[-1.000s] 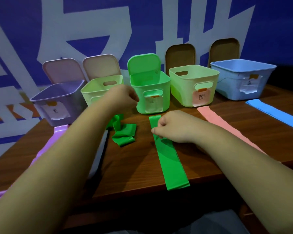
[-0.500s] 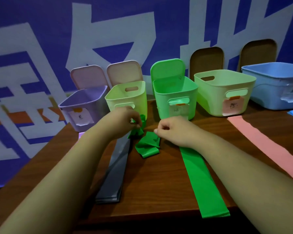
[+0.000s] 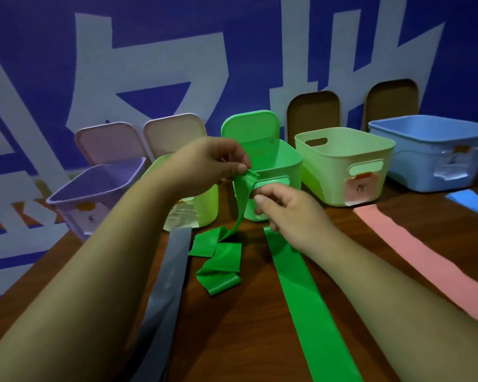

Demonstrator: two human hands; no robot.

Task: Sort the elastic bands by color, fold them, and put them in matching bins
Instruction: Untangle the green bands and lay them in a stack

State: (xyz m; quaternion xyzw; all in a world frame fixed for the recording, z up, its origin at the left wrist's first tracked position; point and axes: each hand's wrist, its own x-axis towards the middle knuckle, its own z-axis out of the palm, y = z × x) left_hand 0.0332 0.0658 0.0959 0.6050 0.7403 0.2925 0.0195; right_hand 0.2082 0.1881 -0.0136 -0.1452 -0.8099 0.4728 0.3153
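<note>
Two hands on the rumpled green band (image 3: pixel 221 266): left hand (image 3: pixel 204 164) pinches its raised end, right hand (image 3: pixel 284 210) curls alongside, grip unclear; folding step, smoothing likely next.

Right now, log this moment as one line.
step: folding green band | left hand: pinches its end, raised | right hand: curled beside it, grip unclear | tail: on table | green bin: open

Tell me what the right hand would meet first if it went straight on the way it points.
The right hand points forward-left toward the hanging green band, pinched at its top by the left hand; that comes first, perhaps already touching. The green bin stands just behind.
</note>
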